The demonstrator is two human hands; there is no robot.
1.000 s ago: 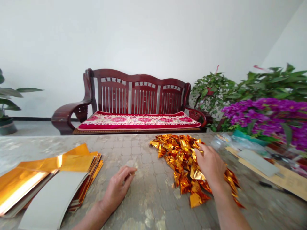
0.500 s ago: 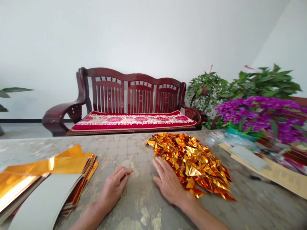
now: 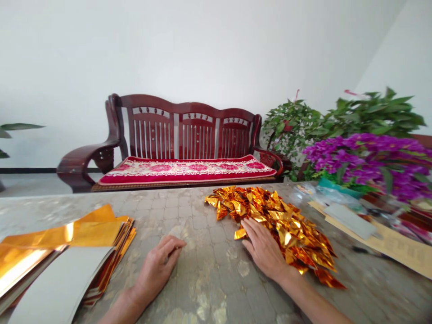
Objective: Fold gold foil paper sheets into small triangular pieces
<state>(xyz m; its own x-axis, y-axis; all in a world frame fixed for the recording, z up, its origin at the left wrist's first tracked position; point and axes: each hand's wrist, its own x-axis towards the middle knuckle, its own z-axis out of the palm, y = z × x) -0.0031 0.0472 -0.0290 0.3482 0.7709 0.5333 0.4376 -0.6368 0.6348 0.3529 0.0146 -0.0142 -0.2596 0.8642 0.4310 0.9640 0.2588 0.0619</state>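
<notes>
A heap of folded gold foil pieces (image 3: pixel 283 220) lies on the marbled table (image 3: pixel 202 279), right of centre. My right hand (image 3: pixel 265 247) rests flat against the heap's near left edge, fingers stretched out and touching the foil. My left hand (image 3: pixel 158 265) lies on the table to the left, fingers loosely curled, with a small pale slip (image 3: pixel 175 231) just beyond its fingertips. A stack of flat gold foil sheets (image 3: pixel 67 252) with a grey sheet on top sits at the left.
Cardboard, a grey card (image 3: pixel 351 220) and clear plastic bags lie at the table's right. Purple flowers (image 3: pixel 367 159) and green plants stand behind them. A dark red wooden bench (image 3: pixel 182 144) with a red cushion stands beyond the table's far edge.
My right hand came off the top of the foil heap, swept to its left side, then pushed the heap's near edge to the right. My left hand stayed put.
</notes>
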